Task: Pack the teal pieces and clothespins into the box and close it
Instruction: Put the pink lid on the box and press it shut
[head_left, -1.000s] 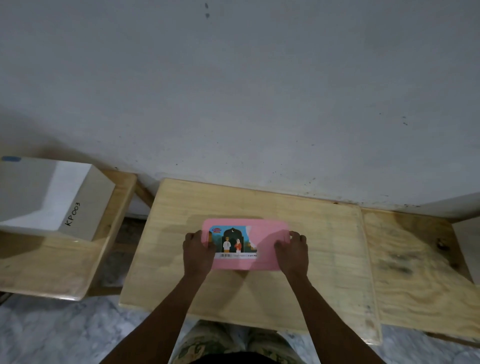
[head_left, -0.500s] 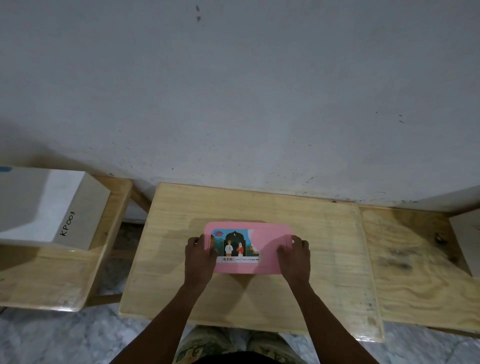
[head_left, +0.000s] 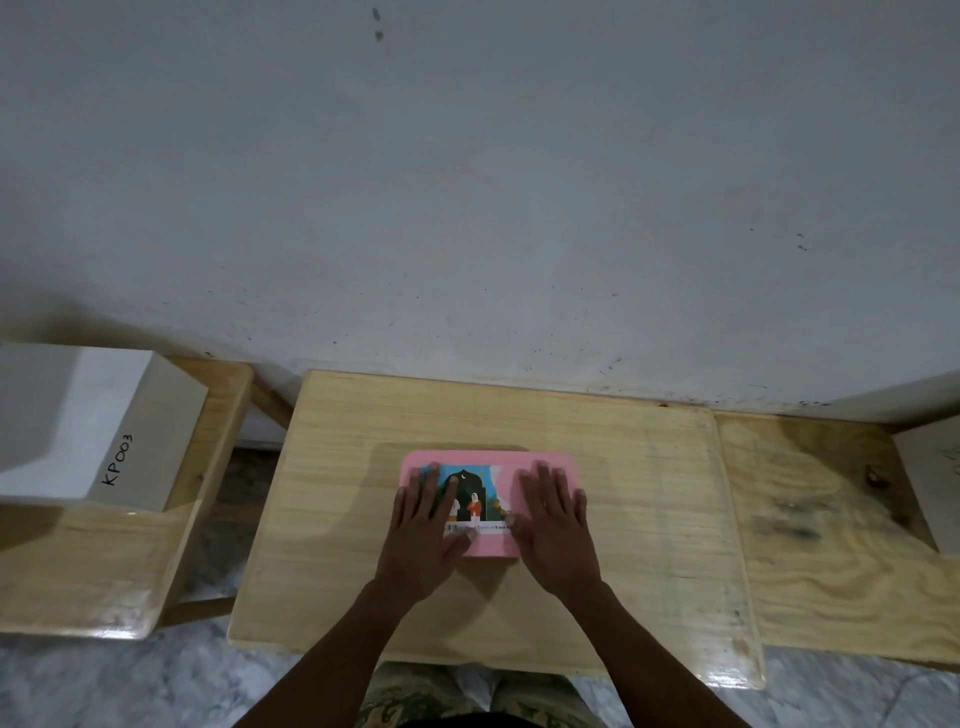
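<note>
Flat, fingers straight: left hand and right hand press closed pink box; contents hidden; label between them partly covered.

A single wide-angle view is given, taken from a camera worn on the head and aimed forward and down. The wooden table is looked upon from above, from its near edge, at close range. The forearms are seen entering from 6 o'clock, and the left hand and right hand are caught just below centre, laid flat on the pink box. The upper half, toward 12 o'clock, is filled by the wall. A white box is framed at 9 o'clock, a second wooden top at 3 o'clock.
</note>
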